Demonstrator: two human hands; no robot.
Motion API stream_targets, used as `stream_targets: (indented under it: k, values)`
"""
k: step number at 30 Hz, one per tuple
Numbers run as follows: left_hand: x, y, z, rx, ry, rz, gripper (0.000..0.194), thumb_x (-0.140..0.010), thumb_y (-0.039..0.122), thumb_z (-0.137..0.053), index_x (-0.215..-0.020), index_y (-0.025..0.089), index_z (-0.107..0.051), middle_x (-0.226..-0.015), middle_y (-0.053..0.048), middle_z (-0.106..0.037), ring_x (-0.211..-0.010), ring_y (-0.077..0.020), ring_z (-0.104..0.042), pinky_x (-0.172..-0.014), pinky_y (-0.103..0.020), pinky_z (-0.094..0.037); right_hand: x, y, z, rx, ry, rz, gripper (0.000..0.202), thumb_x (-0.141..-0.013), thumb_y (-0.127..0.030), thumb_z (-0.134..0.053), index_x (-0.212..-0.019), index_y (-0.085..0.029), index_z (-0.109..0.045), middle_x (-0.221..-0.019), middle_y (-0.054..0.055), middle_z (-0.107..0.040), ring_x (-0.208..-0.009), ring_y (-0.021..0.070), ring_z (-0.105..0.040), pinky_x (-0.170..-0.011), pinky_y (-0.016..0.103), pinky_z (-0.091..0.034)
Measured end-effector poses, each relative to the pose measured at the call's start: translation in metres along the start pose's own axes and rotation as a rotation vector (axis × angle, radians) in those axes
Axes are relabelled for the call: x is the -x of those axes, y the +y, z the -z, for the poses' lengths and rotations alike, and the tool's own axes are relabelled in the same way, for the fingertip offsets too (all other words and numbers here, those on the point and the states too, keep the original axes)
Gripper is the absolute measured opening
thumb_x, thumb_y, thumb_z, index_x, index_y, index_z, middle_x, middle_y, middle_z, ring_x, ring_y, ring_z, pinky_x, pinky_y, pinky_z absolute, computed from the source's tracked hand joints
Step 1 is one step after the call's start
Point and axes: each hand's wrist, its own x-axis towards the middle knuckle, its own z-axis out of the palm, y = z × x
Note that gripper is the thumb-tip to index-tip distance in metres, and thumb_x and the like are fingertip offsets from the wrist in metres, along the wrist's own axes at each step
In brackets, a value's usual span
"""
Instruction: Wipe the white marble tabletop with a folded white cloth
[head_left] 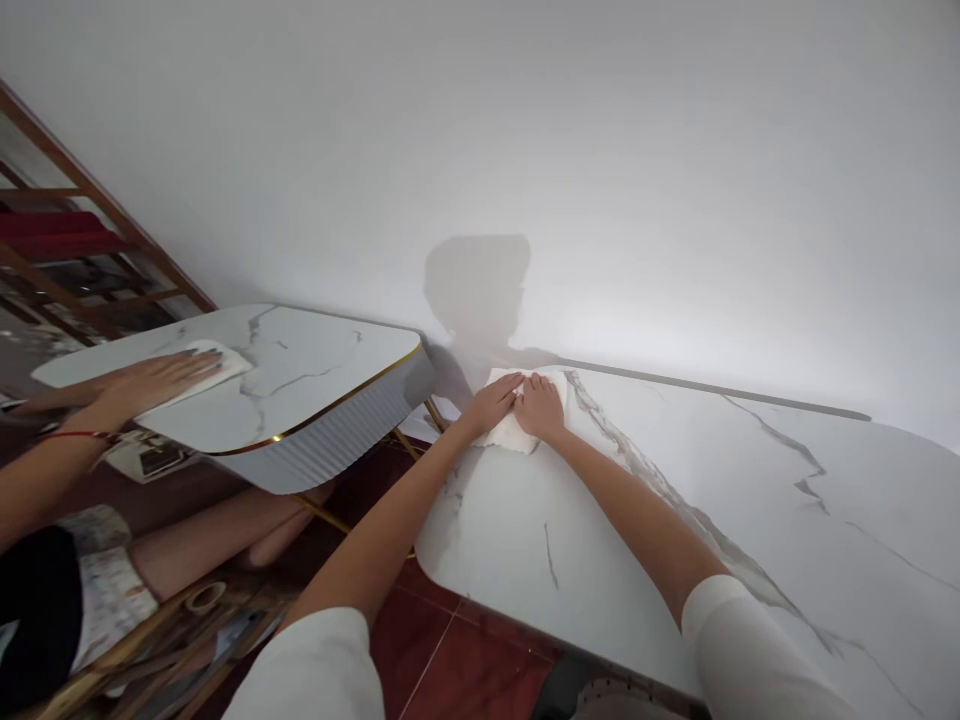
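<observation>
Both of my hands press a white cloth (511, 436) onto a white marble-patterned table (637, 520), close to its left end and the wall. My left hand (495, 402) lies on the cloth's upper left part, fingers pointing toward the other hand. Beside it, my right hand (540, 406) rests on the cloth with its fingers together and bent forward. The fingertips of the two hands nearly meet. The cloth is spread roughly flat under them.
At left, another person's hand (169, 380) lies on a white cloth (232, 366) on a second marble-patterned table (322, 350) with a gold edge. A wooden rack (45, 135) leans at far left. Red tiles (427, 640) cover the floor.
</observation>
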Motion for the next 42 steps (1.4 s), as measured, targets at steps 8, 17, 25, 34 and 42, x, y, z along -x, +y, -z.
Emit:
stream_targets:
  k: [8, 17, 25, 34, 42]
  values:
    - [-0.047, -0.017, -0.013, -0.044, 0.001, 0.1, 0.055, -0.087, 0.03, -0.022, -0.135, 0.013, -0.042, -0.144, -0.004, -0.039, -0.134, -0.0164, -0.034, -0.113, -0.031, -0.024, -0.04, 0.031, -0.001, 0.018, 0.029, 0.012, 0.047, -0.093, -0.024, -0.032, -0.134, -0.003, -0.043, -0.143, 0.017, -0.04, -0.132, 0.0229, -0.034, -0.109, 0.035, -0.021]
    - [-0.075, -0.012, -0.018, -0.09, -0.014, 0.062, 0.054, -0.087, 0.029, -0.023, -0.135, 0.013, -0.043, -0.143, -0.006, -0.042, -0.132, -0.0172, -0.037, -0.111, -0.034, -0.028, -0.05, 0.052, 0.0, 0.027, 0.061, -0.021, 0.047, -0.093, -0.024, -0.033, -0.135, -0.005, -0.042, -0.142, 0.015, -0.041, -0.132, 0.0217, -0.034, -0.108, 0.035, -0.023]
    - [-0.087, 0.022, -0.03, -0.12, -0.015, -0.061, 0.052, -0.089, 0.028, -0.022, -0.134, 0.013, -0.043, -0.141, -0.007, -0.043, -0.132, -0.017, -0.038, -0.11, -0.033, -0.029, -0.026, 0.07, 0.022, 0.049, 0.073, -0.115, 0.048, -0.093, -0.024, -0.033, -0.136, -0.005, -0.041, -0.143, 0.015, -0.04, -0.133, 0.0226, -0.033, -0.108, 0.036, -0.023]
    - [-0.068, 0.035, -0.027, -0.039, -0.083, -0.144, 0.053, -0.09, 0.03, -0.024, -0.137, 0.014, -0.041, -0.145, -0.005, -0.038, -0.135, -0.0162, -0.032, -0.113, -0.031, -0.024, 0.007, 0.055, 0.023, 0.078, 0.113, -0.191, 0.051, -0.092, -0.024, -0.032, -0.137, 0.0, -0.038, -0.144, 0.018, -0.038, -0.134, 0.0254, -0.03, -0.11, 0.039, -0.019]
    - [-0.037, 0.032, -0.019, -0.018, -0.1, -0.183, 0.053, -0.09, 0.033, -0.024, -0.138, 0.015, -0.038, -0.146, -0.004, -0.036, -0.136, -0.0161, -0.03, -0.114, -0.033, -0.022, 0.031, 0.027, 0.018, 0.068, 0.121, -0.212, 0.053, -0.093, -0.025, -0.03, -0.138, 0.002, -0.034, -0.145, 0.02, -0.035, -0.135, 0.0264, -0.028, -0.11, 0.04, -0.017]
